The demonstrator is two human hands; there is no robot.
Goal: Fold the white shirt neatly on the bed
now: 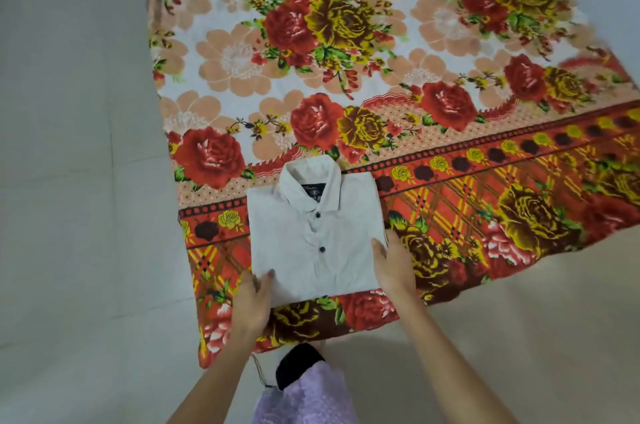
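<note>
The white shirt (313, 240) lies folded into a compact rectangle, collar up and away from me, two dark buttons showing down its front. It rests near the front edge of a floral bedspread (346, 52). My left hand (251, 302) grips the shirt's lower left corner, thumb on top of the cloth. My right hand (393, 266) holds the lower right edge, thumb on top and fingers along the side.
The red, yellow and peach flowered bedspread covers the bed and hangs toward a pale tiled floor (76, 181) on the left and front. Below me a lilac garment with a black patch (299, 375) shows between my forearms.
</note>
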